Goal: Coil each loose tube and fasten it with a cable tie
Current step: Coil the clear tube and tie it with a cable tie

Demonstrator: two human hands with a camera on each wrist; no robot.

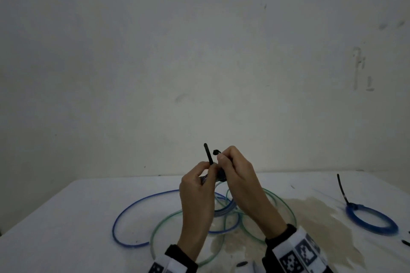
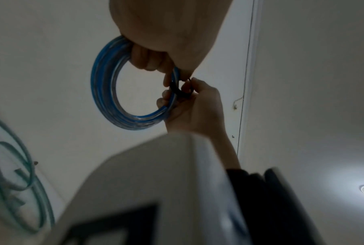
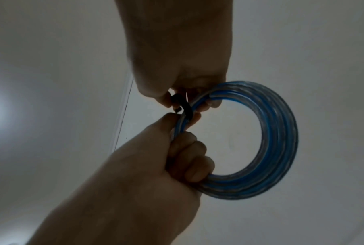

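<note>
I hold a coiled blue tube (image 3: 277, 140) up above the table with both hands. My left hand (image 1: 207, 170) grips one side of this coil (image 2: 105, 92), its fingers curled through the ring. A black cable tie (image 3: 184, 108) wraps round the coil's strands between the two hands. My right hand (image 1: 221, 158) pinches the tie (image 2: 177, 88) near its head. The tie's tail (image 1: 208, 154) sticks straight up beside my left thumb. In the head view the coil is mostly hidden behind my hands.
On the white table (image 1: 66, 217) a loose blue tube (image 1: 137, 206) and a green tube (image 1: 168, 224) lie in wide tangled loops under my hands. A blue coil (image 1: 372, 220) with a black tie sits at the right. A brownish stain (image 1: 310, 217) spreads between them. Spare ties (image 1: 243, 264) lie near the front edge.
</note>
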